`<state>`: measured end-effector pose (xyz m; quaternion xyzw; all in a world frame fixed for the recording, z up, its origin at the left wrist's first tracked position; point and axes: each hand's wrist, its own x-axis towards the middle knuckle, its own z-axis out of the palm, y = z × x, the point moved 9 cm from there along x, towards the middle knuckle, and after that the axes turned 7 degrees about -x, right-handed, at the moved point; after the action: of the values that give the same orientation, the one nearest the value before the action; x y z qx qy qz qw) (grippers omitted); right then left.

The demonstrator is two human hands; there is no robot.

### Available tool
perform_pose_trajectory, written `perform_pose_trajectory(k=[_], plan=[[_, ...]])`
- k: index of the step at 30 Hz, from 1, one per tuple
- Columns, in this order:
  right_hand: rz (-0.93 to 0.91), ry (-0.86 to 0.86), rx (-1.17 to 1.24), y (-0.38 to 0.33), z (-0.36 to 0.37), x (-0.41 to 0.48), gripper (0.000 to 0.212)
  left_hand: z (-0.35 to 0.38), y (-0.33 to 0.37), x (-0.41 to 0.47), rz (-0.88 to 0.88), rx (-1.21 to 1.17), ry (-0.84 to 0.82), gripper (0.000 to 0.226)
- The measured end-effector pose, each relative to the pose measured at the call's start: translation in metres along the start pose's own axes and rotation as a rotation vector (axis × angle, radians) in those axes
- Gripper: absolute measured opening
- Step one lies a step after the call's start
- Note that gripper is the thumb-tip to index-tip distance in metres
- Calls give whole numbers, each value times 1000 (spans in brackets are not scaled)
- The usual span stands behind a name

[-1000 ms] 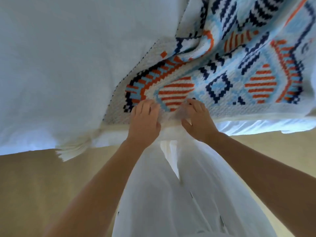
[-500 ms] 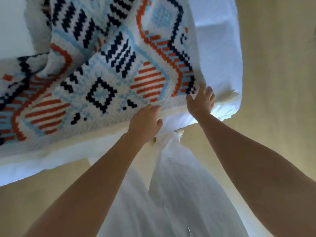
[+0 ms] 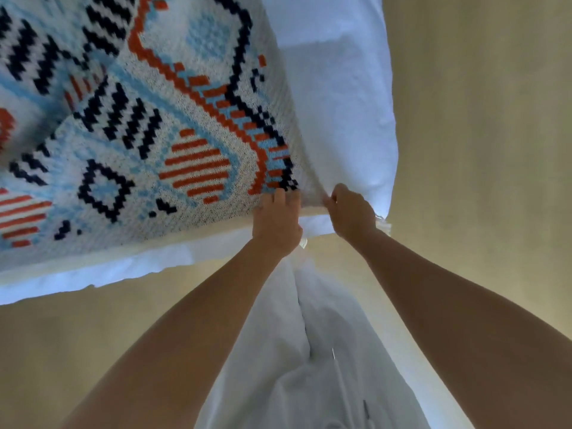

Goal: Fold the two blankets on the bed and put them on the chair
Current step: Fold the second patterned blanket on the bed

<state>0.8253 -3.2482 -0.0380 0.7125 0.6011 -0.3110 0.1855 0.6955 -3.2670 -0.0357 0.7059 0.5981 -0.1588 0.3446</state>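
A knitted blanket (image 3: 161,144) in white, light blue, navy and orange covers the upper left of the head view, lying on the white bed (image 3: 340,97). My left hand (image 3: 275,224) presses on its near edge close to the corner, fingers curled over the fabric. My right hand (image 3: 351,213) is closed on the blanket's near right corner, pinching the knit where it bunches between both hands. No second blanket and no chair show here.
The bed's white sheet (image 3: 93,274) hangs past the blanket along the near and right sides. Beige floor (image 3: 479,150) lies to the right and below. My white trousers (image 3: 303,351) fill the bottom middle.
The view swung right along the bed edge. My hands slid from the middle of the blanket's near edge to its right corner, and my right hand closed on that corner.
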Motion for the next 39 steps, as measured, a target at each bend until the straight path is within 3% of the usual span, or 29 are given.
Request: perform_pose_trajectory(k=[4,7,12,16,20,24,28,31,35,39], plan=[[-179,-76,-2,-19,-15,23,31,-20,-14,26,-140,-306,-19,45],[-329,-75,40,-55,-46,52,34,-64,-28,55,-238,-459,181,41],[-451,-117,27,-110,-90,101,31,-104,-56,92,-469,-531,408,60],[-493,-109,105,-145,-115,142,30,-102,-57,101,-643,-546,341,60],[-367,-141,487,-171,-143,186,44,-105,-57,103,-788,-665,349,33],[-396,-271,562,-190,-152,230,12,-115,-36,109,-825,-645,328,26],[-486,-246,174,-142,-180,248,30,-113,-13,111,-998,-714,258,27],[-531,-327,71,-106,-176,249,34,-117,8,123,-1095,-754,166,46],[-638,-489,-23,-132,-171,253,29,-157,21,150,-1125,-736,383,53],[-712,-456,-58,-177,-202,270,38,-180,13,175,-1122,-776,516,60]])
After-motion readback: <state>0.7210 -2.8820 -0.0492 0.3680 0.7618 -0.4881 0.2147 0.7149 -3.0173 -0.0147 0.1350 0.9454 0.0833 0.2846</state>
